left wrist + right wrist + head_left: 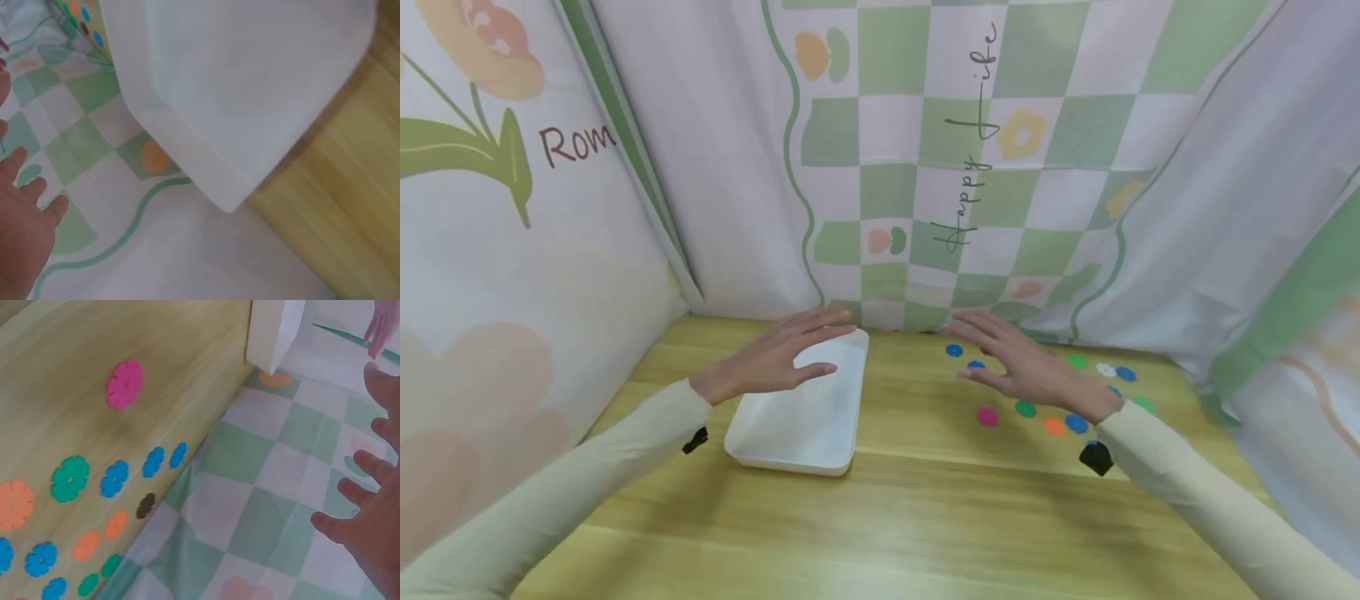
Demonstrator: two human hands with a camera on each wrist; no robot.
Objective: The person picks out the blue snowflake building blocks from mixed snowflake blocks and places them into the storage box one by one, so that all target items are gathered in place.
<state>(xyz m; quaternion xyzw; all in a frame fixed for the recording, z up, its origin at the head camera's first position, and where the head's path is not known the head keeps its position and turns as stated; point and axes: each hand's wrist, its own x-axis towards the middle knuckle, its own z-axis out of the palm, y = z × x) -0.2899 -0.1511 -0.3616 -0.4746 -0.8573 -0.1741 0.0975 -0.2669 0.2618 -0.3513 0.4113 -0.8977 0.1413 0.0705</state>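
My left hand (775, 354) hovers over a white rectangular tray (797, 425), its fingers straight and holding nothing. No pieces show inside the part of the tray in view. On the right, my right hand (1018, 358) is held above a scatter of flat, flower-shaped plastic discs, fingers extended and apart from them. Among these discs are a pink one (125, 384), a green one (70, 479), an orange one (14, 505) and several blue ones, such as the blue disc (114, 479). A dark brown disc (145, 505) lies near the cloth; in the head view the hand hides some pieces.
Both stand over a wooden table (925, 517). A green-and-white checked curtain (887, 192) hangs along its back edge, and a printed cloth (535, 292) closes off the left side. More discs, including a white one (1106, 369), lie at the back right.
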